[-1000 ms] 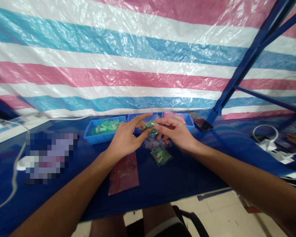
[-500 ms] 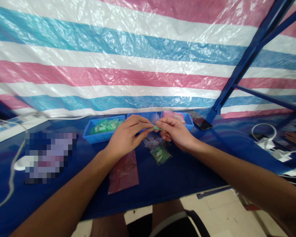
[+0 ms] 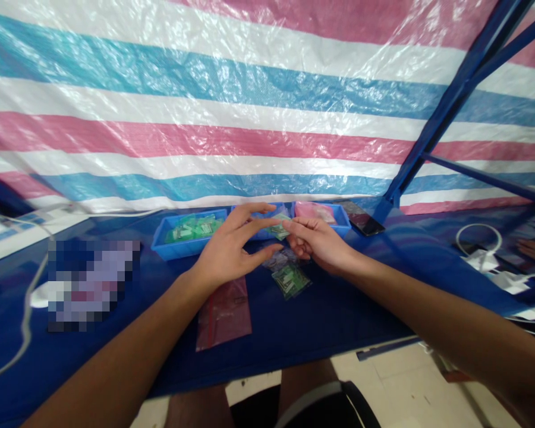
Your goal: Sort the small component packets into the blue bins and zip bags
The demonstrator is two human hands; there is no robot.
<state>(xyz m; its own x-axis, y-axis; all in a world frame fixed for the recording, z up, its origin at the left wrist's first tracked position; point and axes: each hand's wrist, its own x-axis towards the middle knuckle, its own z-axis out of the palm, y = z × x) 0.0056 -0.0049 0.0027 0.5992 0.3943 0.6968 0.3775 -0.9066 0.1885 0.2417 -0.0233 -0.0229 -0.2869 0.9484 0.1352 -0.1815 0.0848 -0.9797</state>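
Note:
Pinched between the thumb and fingers of my right hand [image 3: 317,242] is a small green packet [image 3: 277,229], held up in front of the middle blue bin [image 3: 263,213]. My left hand [image 3: 237,245] is beside it with thumb and fingers spread apart; the index fingertip is close to the packet, and I cannot tell whether it touches. Below the hands lie a clear bag with a green circuit board [image 3: 290,280] and some clear plastic bags [image 3: 280,259]. A pink zip bag [image 3: 225,315] lies flat under my left wrist.
Green packets [image 3: 194,228] fill the left blue bin [image 3: 178,251]; pink bags [image 3: 314,211] lie in the right bin [image 3: 342,223]. A dark phone [image 3: 363,219] rests beside it. White cables and plugs [image 3: 508,278] are at the right, a white cord [image 3: 27,321] at the left.
My left hand has let go of the green packet, its fingers spreading apart. The packet stays in my right hand and now shows its face more.

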